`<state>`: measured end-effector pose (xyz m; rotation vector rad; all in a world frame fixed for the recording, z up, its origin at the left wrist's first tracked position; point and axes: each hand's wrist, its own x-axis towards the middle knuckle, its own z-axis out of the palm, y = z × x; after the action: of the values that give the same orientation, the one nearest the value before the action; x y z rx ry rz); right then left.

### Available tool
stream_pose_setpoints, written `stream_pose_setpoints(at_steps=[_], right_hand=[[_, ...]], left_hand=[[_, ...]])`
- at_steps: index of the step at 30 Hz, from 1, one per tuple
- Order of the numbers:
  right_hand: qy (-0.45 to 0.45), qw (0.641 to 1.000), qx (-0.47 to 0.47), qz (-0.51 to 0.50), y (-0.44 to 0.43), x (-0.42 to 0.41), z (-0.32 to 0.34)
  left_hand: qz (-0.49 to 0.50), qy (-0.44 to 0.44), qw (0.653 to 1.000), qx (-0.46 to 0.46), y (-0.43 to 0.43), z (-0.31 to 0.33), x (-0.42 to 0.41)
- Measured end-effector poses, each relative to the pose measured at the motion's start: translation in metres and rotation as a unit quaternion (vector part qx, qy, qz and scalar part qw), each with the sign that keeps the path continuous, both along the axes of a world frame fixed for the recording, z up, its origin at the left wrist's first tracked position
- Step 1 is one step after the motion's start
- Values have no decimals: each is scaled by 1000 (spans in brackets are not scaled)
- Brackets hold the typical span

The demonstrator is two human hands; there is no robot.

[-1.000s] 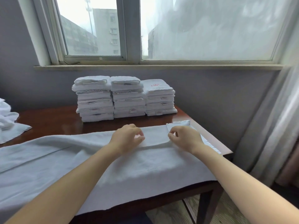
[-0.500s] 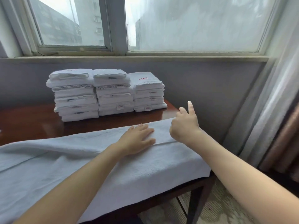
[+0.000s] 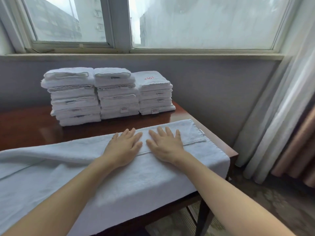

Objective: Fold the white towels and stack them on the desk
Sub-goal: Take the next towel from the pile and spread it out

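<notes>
A long white towel [image 3: 136, 178] lies across the front of the dark wooden desk [image 3: 25, 128], folded lengthwise, its near part hanging over the front edge. My left hand [image 3: 123, 148] and my right hand [image 3: 166, 146] lie flat side by side on the folded-over upper layer, fingers straight and spread, pressing it down near the towel's right end. A small label shows at the towel's right edge. Behind, three stacks of folded white towels [image 3: 109, 94] stand side by side at the back of the desk.
A grey wall and a window sill [image 3: 141, 56] run behind the desk. Curtains [image 3: 286, 120] hang at the right, close to the desk's right corner. Carpeted floor shows below the desk's right leg [image 3: 204, 217].
My right hand let go of the towel's folded corner, rose, then came down flat. My left hand uncurled and flattened. Both now press the top layer. The view has shifted right.
</notes>
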<state>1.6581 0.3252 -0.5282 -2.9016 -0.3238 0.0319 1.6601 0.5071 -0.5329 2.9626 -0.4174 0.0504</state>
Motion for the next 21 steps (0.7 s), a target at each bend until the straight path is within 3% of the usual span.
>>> stream_pose_setpoints(at_steps=[16, 21], right_hand=[[-16, 1000, -10, -8, -42, 91, 0], [-13, 1000, -6, 1, -43, 96, 3]], left_hand=[[-7, -4, 1000, -15, -41, 5, 85], [-4, -18, 992, -125, -42, 14, 80]])
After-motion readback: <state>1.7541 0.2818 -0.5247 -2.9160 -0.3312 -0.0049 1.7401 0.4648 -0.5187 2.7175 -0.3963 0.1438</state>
